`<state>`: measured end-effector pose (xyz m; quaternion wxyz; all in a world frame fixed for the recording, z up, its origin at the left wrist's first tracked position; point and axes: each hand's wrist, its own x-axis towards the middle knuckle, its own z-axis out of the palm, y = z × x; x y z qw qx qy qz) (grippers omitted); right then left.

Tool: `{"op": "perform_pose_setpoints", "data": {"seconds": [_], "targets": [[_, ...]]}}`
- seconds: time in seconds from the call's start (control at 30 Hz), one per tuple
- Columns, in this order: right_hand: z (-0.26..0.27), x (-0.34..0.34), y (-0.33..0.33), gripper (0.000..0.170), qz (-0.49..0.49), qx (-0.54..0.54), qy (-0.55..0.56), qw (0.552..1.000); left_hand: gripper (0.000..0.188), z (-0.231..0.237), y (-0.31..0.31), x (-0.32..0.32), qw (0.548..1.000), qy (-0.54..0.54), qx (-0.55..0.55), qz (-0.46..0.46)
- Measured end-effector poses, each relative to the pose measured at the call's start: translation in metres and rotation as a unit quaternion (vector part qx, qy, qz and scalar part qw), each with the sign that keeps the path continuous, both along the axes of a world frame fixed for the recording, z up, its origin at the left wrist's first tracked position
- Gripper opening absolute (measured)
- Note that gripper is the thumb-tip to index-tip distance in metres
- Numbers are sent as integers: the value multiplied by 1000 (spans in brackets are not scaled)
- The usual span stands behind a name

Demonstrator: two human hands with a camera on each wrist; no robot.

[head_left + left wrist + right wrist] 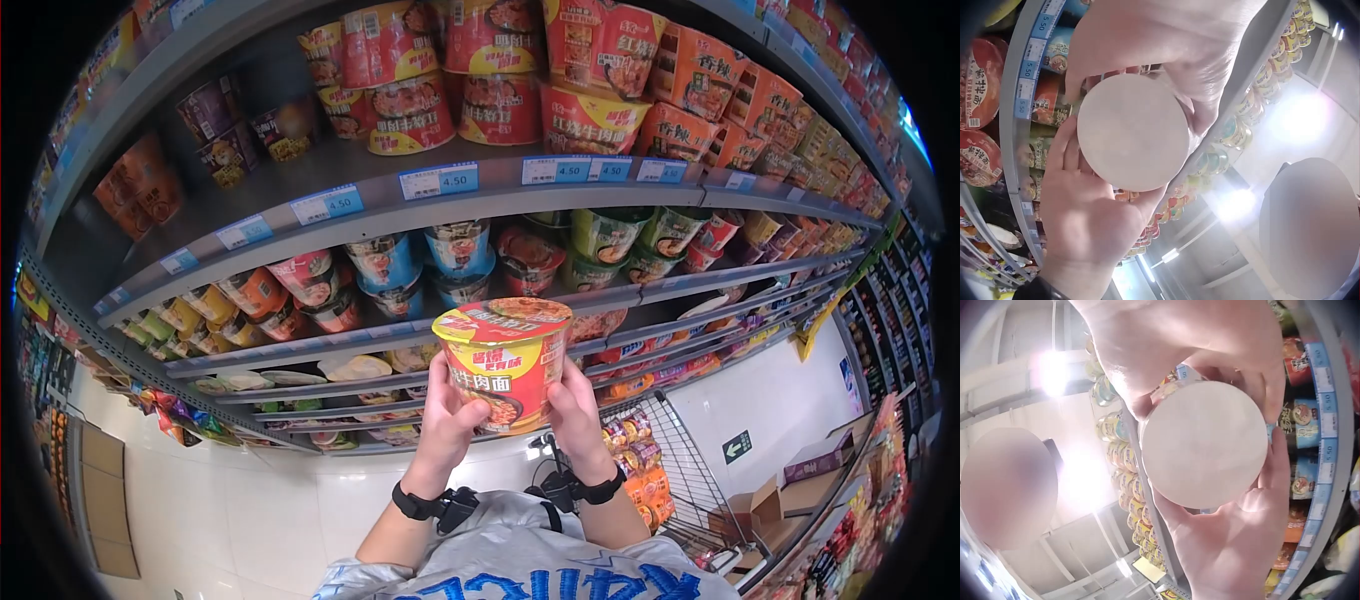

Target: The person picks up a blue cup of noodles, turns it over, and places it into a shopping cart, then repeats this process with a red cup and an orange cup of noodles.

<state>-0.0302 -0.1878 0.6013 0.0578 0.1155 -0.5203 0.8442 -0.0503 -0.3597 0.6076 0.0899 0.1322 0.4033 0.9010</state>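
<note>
A red and yellow instant noodle cup point(505, 365) is held upright in front of the chest, its printed lid tilted into view. My left hand point(450, 412) grips one side, with the thumb on the front of the cup. On the opposite side my right hand point(577, 415) holds it the same way. From below, the plain white base of the cup point(1134, 132) shows between both hands in the left wrist view. The right wrist view also has this round base point(1205, 445), with fingers curled round the wall.
Shelves of noodle cups rise ahead, with red cups point(410, 112) like the held one above a strip of price labels point(440, 181). Blue cups point(460, 248) stand one shelf lower. A wire shopping cart point(690, 455) with noodle packs is at my right, near an opened cardboard box point(770, 505).
</note>
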Motion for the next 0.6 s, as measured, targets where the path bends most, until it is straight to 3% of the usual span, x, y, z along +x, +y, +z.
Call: {"op": "perform_pose_setpoints", "data": {"seconds": [0.37,0.43,0.47,0.6], "targets": [[-9,-2,-14,85,-35,-18,13,999,77,-20,-15,-6,998,6,-56,-8],[-9,-1,-14,83,-39,-8,16,999,67,-14,-14,-2,997,-47,51,-14],[-9,0,-14,81,-42,2,17,999,67,-13,-14,-2,997,-48,51,-13],[-5,1,-13,75,-60,12,34,998,50,-14,-15,-4,996,-43,18,77]]}}
